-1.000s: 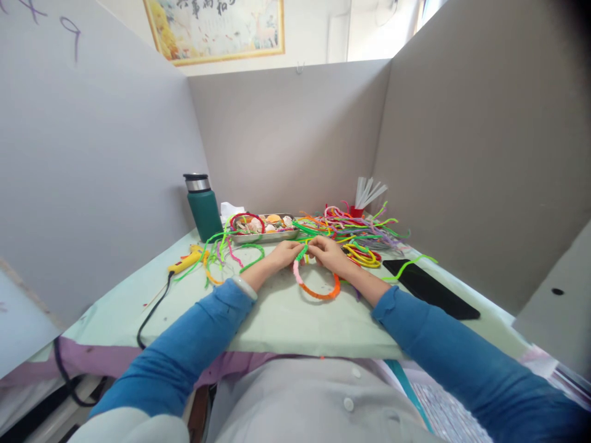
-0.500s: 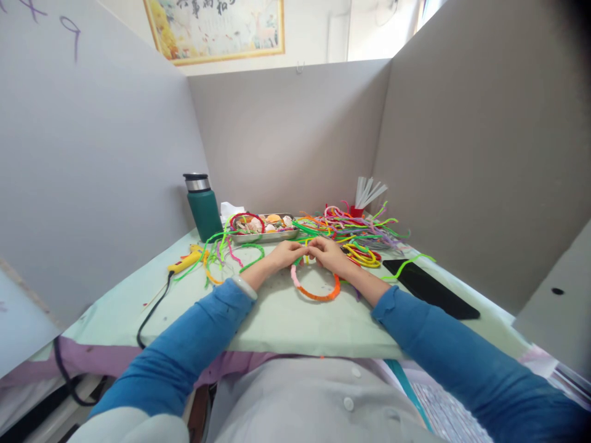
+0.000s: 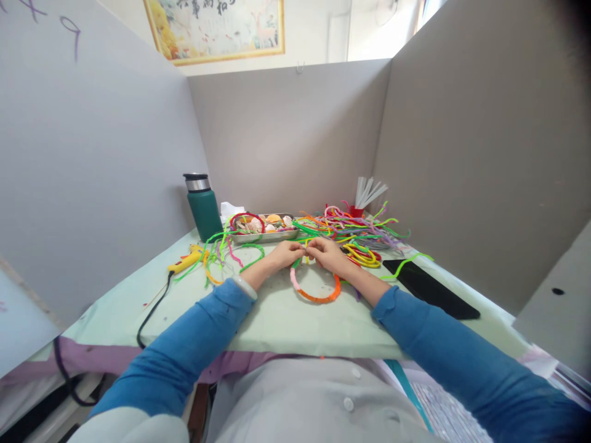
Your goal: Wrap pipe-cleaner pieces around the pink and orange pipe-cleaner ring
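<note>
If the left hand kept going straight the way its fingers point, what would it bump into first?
Most likely the right hand. The left hand points across at its fingertips, at the far side of the colorful ring. Whether they already touch is hard to tell.

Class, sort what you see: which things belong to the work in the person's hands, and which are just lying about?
Belong to the work:
orange, pink and green fuzzy ring, in left hand and right hand
heap of multicoloured fuzzy stems, probably supplies

Seemingly just lying about:
yellow glue gun, unheld
green bottle with black lid
flat black rectangular slab
</note>
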`<action>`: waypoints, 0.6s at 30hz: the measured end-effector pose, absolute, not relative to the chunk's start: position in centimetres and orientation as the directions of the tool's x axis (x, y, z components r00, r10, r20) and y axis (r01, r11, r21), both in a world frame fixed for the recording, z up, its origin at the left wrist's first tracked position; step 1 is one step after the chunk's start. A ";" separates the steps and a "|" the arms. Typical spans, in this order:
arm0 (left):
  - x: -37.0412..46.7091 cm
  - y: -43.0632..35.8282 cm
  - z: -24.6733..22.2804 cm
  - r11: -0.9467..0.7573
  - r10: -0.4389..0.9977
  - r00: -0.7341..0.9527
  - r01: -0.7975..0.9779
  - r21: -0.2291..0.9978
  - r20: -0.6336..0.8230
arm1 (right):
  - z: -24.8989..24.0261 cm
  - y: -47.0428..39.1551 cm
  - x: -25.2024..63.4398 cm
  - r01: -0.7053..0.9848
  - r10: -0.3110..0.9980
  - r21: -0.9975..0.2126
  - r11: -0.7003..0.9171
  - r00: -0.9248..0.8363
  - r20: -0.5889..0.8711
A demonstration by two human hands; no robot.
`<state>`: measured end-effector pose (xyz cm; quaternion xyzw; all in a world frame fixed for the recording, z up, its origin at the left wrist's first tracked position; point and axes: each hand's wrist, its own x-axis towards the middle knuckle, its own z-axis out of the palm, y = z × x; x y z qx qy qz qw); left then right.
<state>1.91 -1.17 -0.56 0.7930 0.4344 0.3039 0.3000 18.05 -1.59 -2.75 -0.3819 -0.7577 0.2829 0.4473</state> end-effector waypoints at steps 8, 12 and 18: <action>1.8 -0.8 -0.8 -0.491 0.850 0.458 0.512 0.705 0.260 | -2.7 -1.7 18.1 0.325 0.839 -0.779 0.536 -0.302 0.452; 1.8 -0.5 -1.0 -0.495 0.851 0.461 0.539 0.682 0.253 | -2.8 -1.6 18.1 0.324 0.831 -0.770 0.549 -0.313 0.461; 1.9 -0.6 -1.0 -0.498 0.853 0.453 0.563 0.660 0.258 | -2.9 -1.4 18.1 0.331 0.836 -0.771 0.544 -0.292 0.465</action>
